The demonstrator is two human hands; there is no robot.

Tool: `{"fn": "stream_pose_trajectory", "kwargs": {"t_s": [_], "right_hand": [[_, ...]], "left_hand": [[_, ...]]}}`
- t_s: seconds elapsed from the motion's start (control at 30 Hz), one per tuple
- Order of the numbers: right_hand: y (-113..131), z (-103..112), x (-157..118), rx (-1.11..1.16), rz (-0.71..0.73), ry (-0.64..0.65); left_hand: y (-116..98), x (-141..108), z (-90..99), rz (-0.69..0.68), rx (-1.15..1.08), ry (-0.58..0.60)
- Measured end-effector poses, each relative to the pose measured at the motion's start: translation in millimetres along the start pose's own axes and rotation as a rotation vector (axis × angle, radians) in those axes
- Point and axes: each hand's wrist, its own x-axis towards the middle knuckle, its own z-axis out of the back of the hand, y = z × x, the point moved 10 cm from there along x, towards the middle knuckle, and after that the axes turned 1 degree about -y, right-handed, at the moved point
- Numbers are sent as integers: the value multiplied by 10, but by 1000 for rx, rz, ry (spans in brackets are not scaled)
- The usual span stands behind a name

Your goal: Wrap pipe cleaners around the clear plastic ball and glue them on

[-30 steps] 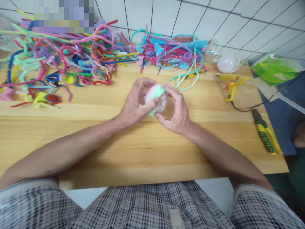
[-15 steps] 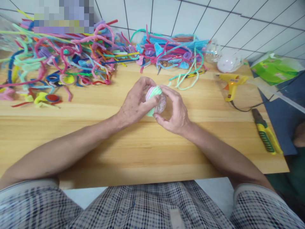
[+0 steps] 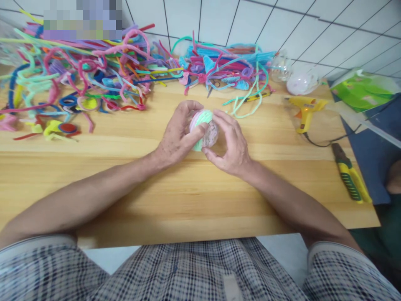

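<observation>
Between my two hands, above the middle of the wooden table [image 3: 188,196], is a clear ball [image 3: 212,134] partly wrapped in pipe cleaners. The wrapping shows a mint green band [image 3: 205,116] with pale pink beside it on the left; the right side is bare and see-through. My left hand [image 3: 180,133] grips the wrapped side, its thumb lying across the green band. Fingertips and thumb of my right hand [image 3: 231,144] close round the bare right side. The underside of the ball is hidden.
Tangled pipe cleaners [image 3: 115,75] spread over the back left, with a blue bundle [image 3: 232,56] further right. Clear balls [image 3: 302,79] stand at the back right. A yellow glue gun [image 3: 307,110] with its cord and yellow-green pliers [image 3: 349,175] lie on the right. Someone's arm [image 3: 394,177] shows at the right edge.
The ball has turned slightly between my hands, so more of the green band shows on top. Both hands keep nearly the same place and grip.
</observation>
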Motion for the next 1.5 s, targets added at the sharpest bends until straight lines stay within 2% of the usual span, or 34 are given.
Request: {"fn": "stream_pose_trajectory", "kwargs": {"t_s": [0.2,0.53,0.8,1.0,1.13,1.23,1.37,1.5], "right_hand": [[41,20,12,-37,24,-2],[-25,6,1,-41,1,19],[-18,5,11,-44,2,18],[67,28,29,-60,55,-7],[-8,36,19,-47,33,-21],[-63,21,13,-38,10,5],[-83,-17,12,-36,-18,70],[-76,-24,12,-45,-20,80]], "left_hand": [[-18,5,-5,-36,82,25],[-78,36,-10,-102,150,61],[-105,90,-25,-18,100,114],[-37,81,-13,39,52,87],[-43,65,26,-45,92,31],[-77,69,21,-104,124,36],[-98,68,16,-118,160,41],[-96,59,5,-113,164,56]]}}
